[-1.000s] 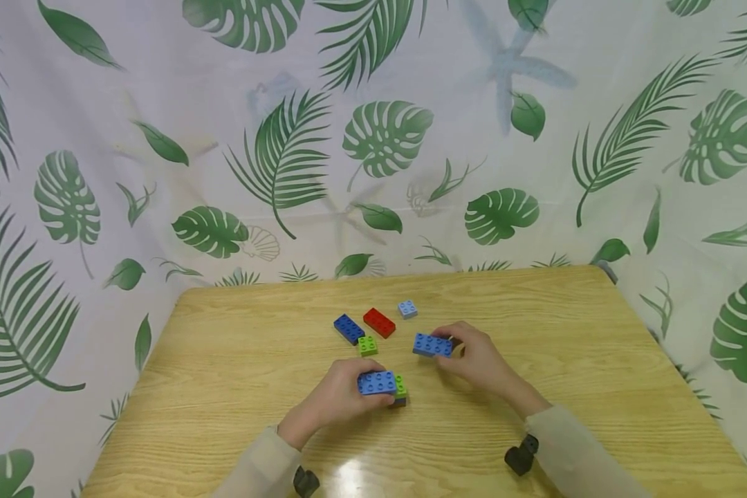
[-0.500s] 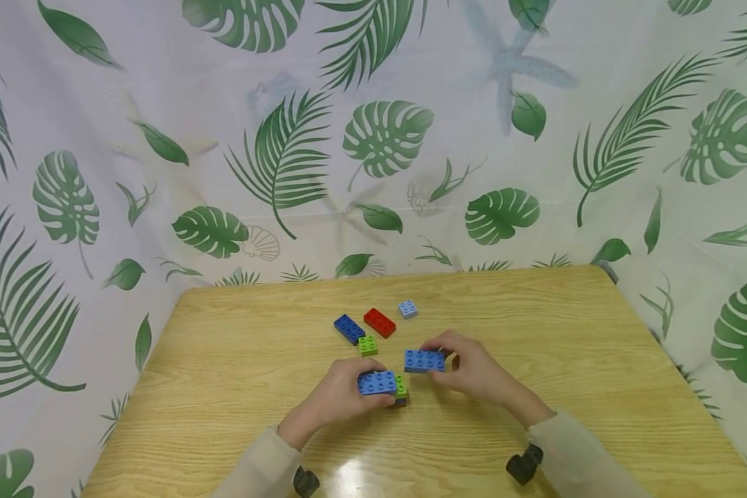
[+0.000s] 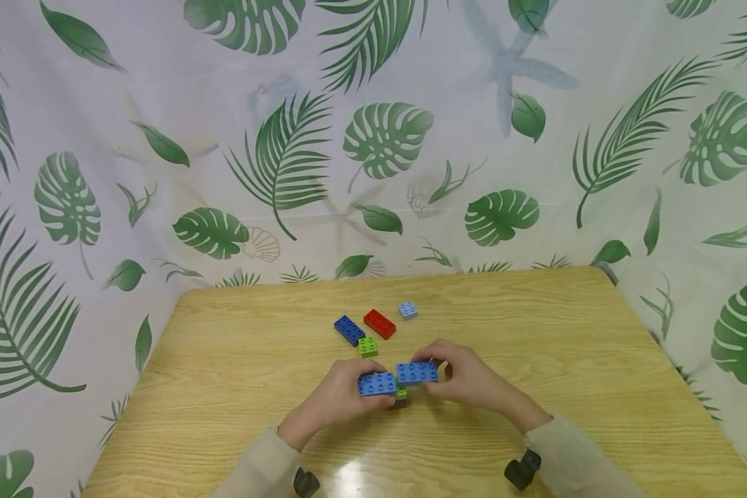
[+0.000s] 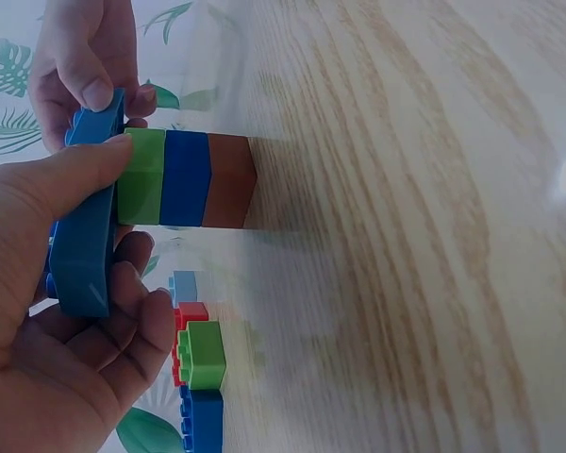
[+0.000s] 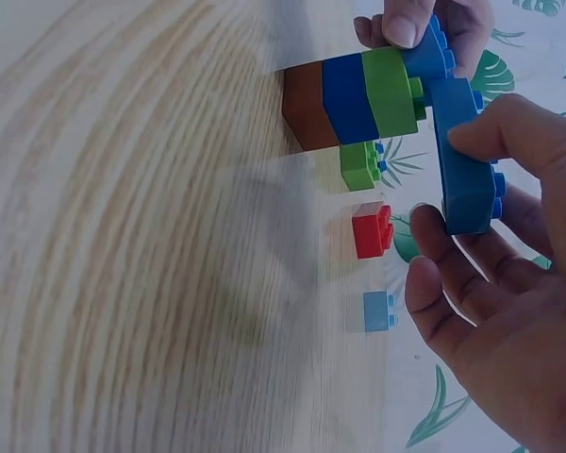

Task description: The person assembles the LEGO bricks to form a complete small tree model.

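Around bricks (image 3: 417, 374): table (image 3: 243, 346), apparently fabric backdrop (image 3: 448, 83).

Medium blue is shared by the left held brick (image 3: 376, 384) and the right held brick (image 3: 417, 373), while the stack (image 5: 347, 99) is banded in lime green, dark blue and brown. A navy brick (image 3: 349, 330), a red brick (image 3: 380, 324), a lime brick (image 3: 368, 346) and a pale-blue brick (image 3: 407, 310) are also distinguished. The tabletop (image 3: 249, 339) is patterned with yellow-brown wood grain, and the white cloth (image 3: 445, 131) is printed with green leaves.

Two hands (image 3: 344, 395), two wrist cameras (image 3: 523, 470), one table (image 3: 236, 373), and apparently nine bricks (image 3: 417, 373)
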`<action>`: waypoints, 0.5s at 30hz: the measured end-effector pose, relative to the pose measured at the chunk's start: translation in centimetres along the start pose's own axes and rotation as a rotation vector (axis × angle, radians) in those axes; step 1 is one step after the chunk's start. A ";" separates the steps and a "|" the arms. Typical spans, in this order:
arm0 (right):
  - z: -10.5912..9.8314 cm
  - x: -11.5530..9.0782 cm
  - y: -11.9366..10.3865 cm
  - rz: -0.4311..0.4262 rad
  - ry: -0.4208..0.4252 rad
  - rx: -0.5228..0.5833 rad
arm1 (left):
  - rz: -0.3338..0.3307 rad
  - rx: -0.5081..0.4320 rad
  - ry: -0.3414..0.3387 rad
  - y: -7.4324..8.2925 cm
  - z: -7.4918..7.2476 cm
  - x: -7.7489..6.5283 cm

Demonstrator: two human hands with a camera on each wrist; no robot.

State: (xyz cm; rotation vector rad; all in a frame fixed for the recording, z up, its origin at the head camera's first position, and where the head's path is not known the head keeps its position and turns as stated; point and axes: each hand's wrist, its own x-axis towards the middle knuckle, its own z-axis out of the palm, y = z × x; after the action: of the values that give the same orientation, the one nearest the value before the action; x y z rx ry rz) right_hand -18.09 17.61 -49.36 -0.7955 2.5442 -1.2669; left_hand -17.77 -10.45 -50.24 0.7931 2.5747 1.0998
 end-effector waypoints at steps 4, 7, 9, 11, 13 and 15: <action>0.2 0.0 -0.1 -0.005 -0.020 0.001 | 0.007 -0.008 0.003 -0.1 0.0 0.0; 0.3 0.0 -0.2 -0.002 -0.032 -0.005 | 0.012 -0.013 0.005 -0.1 0.0 0.0; 0.3 0.0 -0.2 -0.005 -0.036 -0.012 | 0.014 -0.013 0.004 -0.1 0.0 0.0; 0.2 0.0 -0.3 -0.006 -0.042 -0.017 | 0.015 -0.012 0.004 -0.1 0.0 0.0; 0.2 0.1 -0.4 -0.005 -0.048 -0.017 | 0.012 -0.012 0.002 0.0 0.0 0.0; 0.3 0.1 -0.5 -0.002 -0.050 -0.020 | 0.008 -0.011 -0.001 0.0 -0.1 0.0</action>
State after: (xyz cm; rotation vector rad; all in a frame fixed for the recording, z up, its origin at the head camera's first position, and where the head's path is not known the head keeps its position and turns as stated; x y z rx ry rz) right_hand -17.86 17.16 -49.14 -0.8230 2.5209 -1.2086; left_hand -17.80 -10.49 -50.18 0.8026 2.5645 1.1143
